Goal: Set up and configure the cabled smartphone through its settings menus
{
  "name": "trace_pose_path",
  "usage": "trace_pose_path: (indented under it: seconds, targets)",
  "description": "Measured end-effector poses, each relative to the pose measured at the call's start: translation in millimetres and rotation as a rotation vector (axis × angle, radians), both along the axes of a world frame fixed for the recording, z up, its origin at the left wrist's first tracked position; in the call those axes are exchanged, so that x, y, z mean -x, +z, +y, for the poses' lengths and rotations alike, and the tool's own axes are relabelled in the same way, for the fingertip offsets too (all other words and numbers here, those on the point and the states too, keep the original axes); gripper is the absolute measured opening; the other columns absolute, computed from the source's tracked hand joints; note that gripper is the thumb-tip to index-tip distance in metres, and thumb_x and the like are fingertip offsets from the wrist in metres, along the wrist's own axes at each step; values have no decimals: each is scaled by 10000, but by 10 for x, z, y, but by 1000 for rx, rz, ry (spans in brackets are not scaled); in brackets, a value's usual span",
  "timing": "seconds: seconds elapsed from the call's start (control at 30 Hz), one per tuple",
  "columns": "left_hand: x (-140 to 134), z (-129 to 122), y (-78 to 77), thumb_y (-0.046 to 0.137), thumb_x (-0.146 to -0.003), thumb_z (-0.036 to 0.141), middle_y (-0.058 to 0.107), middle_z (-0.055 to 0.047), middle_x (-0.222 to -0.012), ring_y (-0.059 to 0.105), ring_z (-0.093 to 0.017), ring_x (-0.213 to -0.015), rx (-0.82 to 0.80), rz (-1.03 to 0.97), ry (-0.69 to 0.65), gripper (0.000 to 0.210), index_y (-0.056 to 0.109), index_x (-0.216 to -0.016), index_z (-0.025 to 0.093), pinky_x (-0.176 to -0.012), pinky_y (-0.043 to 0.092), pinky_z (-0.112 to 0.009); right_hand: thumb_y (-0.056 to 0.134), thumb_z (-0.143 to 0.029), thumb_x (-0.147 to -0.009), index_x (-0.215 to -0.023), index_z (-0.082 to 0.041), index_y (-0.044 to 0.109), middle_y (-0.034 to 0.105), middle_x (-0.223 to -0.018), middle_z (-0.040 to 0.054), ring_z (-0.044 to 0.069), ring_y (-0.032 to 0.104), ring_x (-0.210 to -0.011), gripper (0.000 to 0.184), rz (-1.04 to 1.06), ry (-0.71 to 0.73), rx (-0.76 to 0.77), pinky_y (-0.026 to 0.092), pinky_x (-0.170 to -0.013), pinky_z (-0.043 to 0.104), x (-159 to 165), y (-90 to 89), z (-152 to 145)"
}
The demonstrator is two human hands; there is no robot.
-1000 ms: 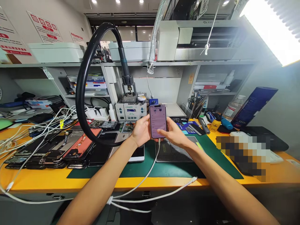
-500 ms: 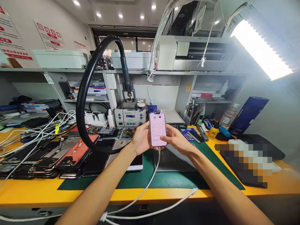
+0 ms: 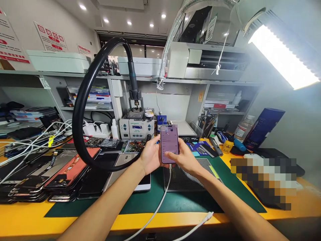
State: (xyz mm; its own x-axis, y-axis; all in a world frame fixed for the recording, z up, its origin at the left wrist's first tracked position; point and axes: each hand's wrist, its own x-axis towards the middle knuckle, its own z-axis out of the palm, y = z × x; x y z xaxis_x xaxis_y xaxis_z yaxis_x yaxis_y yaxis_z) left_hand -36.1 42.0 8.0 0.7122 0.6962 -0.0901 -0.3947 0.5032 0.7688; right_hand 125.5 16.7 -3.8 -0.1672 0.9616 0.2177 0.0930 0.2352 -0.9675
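Note:
A smartphone (image 3: 169,142) stands upright in front of me with a dim pinkish screen showing a list-like page. My left hand (image 3: 151,154) is closed around its left side. On the right side my right hand (image 3: 186,157) also grips it, the thumb lying across the lower part of the screen. The fingers behind the phone are mostly hidden. A white charging cable (image 3: 166,189) is plugged into the phone's bottom edge and runs down toward me. Beneath the hands lies a dark perforated metal plate (image 3: 175,184) on a green mat (image 3: 200,202).
Stacked phone screens and parts (image 3: 70,167) cover the bench's left. Behind them stands a hot-air station (image 3: 136,130) with a looping black hose (image 3: 79,110). A second cable end (image 3: 207,217) hangs by the front edge. Bottles (image 3: 243,129) and tools sit right, under a bright lamp (image 3: 283,55).
The phone screen has turned from bright to dim. My right thumb has slid left across the lower screen. The camera view has shifted slightly.

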Motion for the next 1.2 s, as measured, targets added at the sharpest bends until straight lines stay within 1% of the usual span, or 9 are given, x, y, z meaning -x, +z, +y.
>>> trace_pose_path:
  seconds: [0.13, 0.27, 0.37, 0.5, 0.67, 0.77, 0.9, 1.07, 1.2]
  targets:
    - [1, -11, 17, 376, -970, 600, 728, -179, -902, 691, -295, -663, -1, 1, 21, 637, 668, -1254, 110, -471, 507, -353, 724, -239, -783, -1162, -232, 464, 645, -947, 23, 152, 617, -644, 460, 27, 62, 14, 510, -490, 275, -29, 37, -9]
    - [11, -11, 31, 356, -972, 601, 728, -184, -891, 700, -302, -665, -18, -23, -21, 651, 661, -1273, 112, -471, 514, -350, 717, -234, -793, -1176, -233, 484, 654, -943, 18, 160, 638, -659, 448, 62, 151, 26, 520, -496, 275, -78, 113, -23]
    - [19, -11, 46, 339, -975, 603, 728, -194, -904, 702, -306, -668, -17, -40, -36, 663, 649, -1292, 110, -467, 515, -350, 705, -228, -802, -1186, -227, 512, 679, -989, 37, 179, 668, -711, 430, 82, 241, 50, 552, -548, 295, -131, 192, -43]
    - [9, -26, 78, 319, -984, 579, 727, -214, -940, 698, -313, -660, 3, -34, -5, 659, 637, -1296, 93, -465, 516, -366, 671, -206, -825, -1245, -217, 511, 709, -970, 47, 194, 692, -695, 450, 90, 330, 81, 578, -592, 336, -184, 256, -59]
    - [-18, -44, 95, 294, -989, 567, 726, -215, -961, 696, -315, -643, 14, -6, 15, 660, 639, -1293, 93, -442, 500, -357, 681, -161, -793, -1210, -221, 517, 707, -1022, 51, 198, 694, -729, 452, 90, 273, 70, 576, -575, 324, -169, 197, -34]
    - [-31, -51, 89, 332, -979, 570, 726, -209, -949, 691, -309, -632, 4, 10, 29, 652, 647, -1286, 89, -436, 495, -352, 691, -152, -770, -1187, -224, 494, 696, -1002, 44, 191, 684, -697, 467, 83, 196, 62, 555, -537, 310, -120, 124, -11]
    - [-46, -62, 85, 348, -979, 566, 727, -190, -948, 665, -273, -603, 3, 45, 84, 640, 661, -1274, 92, -430, 494, -349, 717, -186, -786, -1191, -234, 458, 682, -950, 33, 181, 671, -647, 484, 73, 115, 33, 534, -507, 304, -60, 32, 9]
    - [-46, -88, 101, 341, -983, 581, 721, -183, -945, 659, -264, -623, -14, 71, 103, 650, 651, -1290, 99, -451, 511, -358, 711, -231, -839, -1152, -237, 426, 685, -863, 7, 173, 671, -566, 424, 96, 172, 26, 516, -488, 298, -44, -2, 0]
    - [-43, -111, 112, 348, -985, 566, 718, -183, -965, 669, -271, -669, -34, 78, 111, 637, 635, -1309, 100, -445, 498, -331, 699, -229, -857, -1147, -231, 411, 688, -848, 1, 167, 678, -560, 409, 96, 180, 21, 505, -475, 275, -36, 11, -17]
